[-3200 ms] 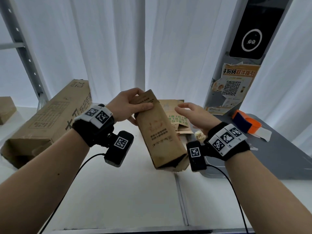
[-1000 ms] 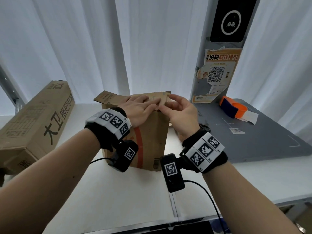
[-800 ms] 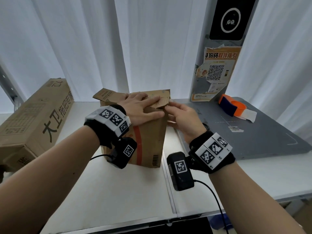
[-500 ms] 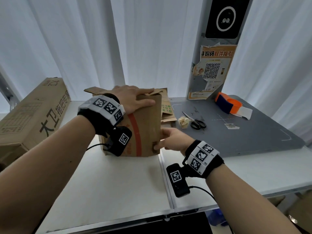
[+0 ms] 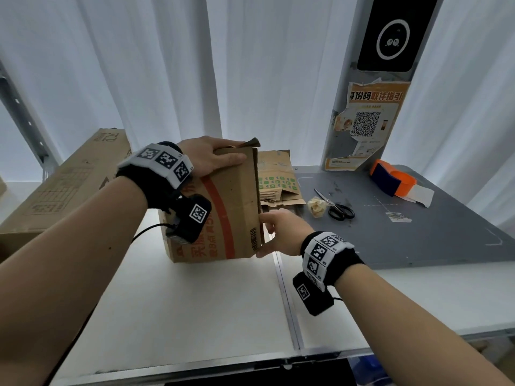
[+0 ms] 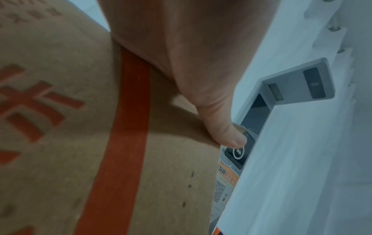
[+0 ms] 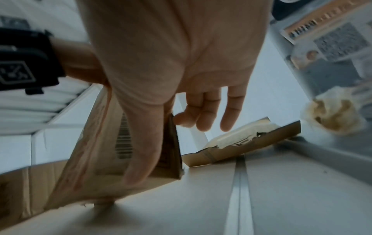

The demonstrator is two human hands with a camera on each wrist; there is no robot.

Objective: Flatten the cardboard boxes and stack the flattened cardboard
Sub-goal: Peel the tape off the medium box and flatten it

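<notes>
A brown cardboard box (image 5: 223,215) with a red stripe and red print stands upright on the white table (image 5: 195,307). My left hand (image 5: 223,155) grips its top edge, thumb on the front face and fingers hidden over the top. In the left wrist view the thumb (image 6: 227,132) presses the box (image 6: 80,151). My right hand (image 5: 264,235) holds the box's lower right corner. In the right wrist view its thumb lies on the front by the barcode and its fingers (image 7: 201,114) curl behind the edge. Flattened cardboard (image 5: 276,179) lies behind the box.
A long brown carton (image 5: 64,185) lies at the left. On the grey mat (image 5: 418,240) at the right lie scissors (image 5: 338,208), a crumpled tape ball (image 5: 316,207) and an orange tape dispenser (image 5: 393,181). A grey pillar with an orange poster (image 5: 367,121) stands behind.
My right hand dropped from the box's top flaps to its lower right corner. The left hand stayed on the top edge. Earlier I held a smaller flattened carton.
</notes>
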